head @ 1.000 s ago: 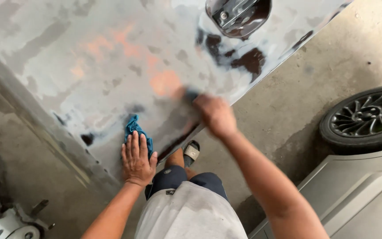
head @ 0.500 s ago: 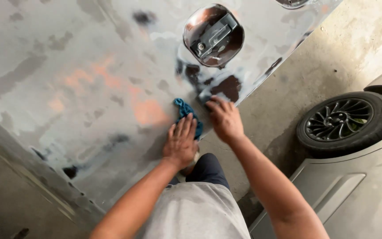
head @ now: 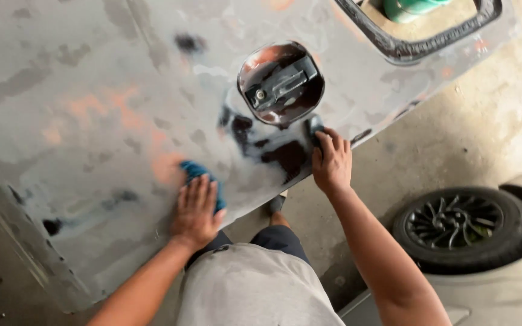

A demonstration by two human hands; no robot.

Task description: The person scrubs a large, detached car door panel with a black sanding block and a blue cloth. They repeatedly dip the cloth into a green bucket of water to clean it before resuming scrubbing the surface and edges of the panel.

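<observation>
Garage w/ a bare concrete floor (head: pixel 454 121), dusty and grey. A big car body panel (head: pixel 92 78) fills most of the view. It's sanded down to dull grey, w/ orange patches and dark spots where old paint shows thru. It slopes down toward the person, so both hands can reach it from above.

In the panel there's a round hole, the fuel filler pocket (head: pixel 281 81), dark and shiny inside w/ a little latch part. Up top is a window opening (head: pixel 430 45) w/ a black rubber edge; something green shows thru it.

The left hand (head: pixel 196 211) lies flat, fingers spread, pressing a blue cloth (head: pixel 199 172) on the panel by an orange patch. Flat palm prob. so the cloth stays tight on the metal and rubs a wide strip. Only the front bit of cloth peeks out past the fingers.

The right hand (head: pixel 331 162) is curled over a small dark block (head: pixel 315 125), maybe a sanding pad, can't tell for sure. It sits at the panel's lower edge, just under the round pocket, next to a dark patch. Fingers are closed on the block to push it hard at that spot.

The two hands are well apart, each on its own bit of panel.

At right, a black wheel (head: pixel 451 222) of a pale car (head: pixel 515 296) stands near. The person wears a grey shirt (head: pixel 249 290) and dark shorts.
</observation>
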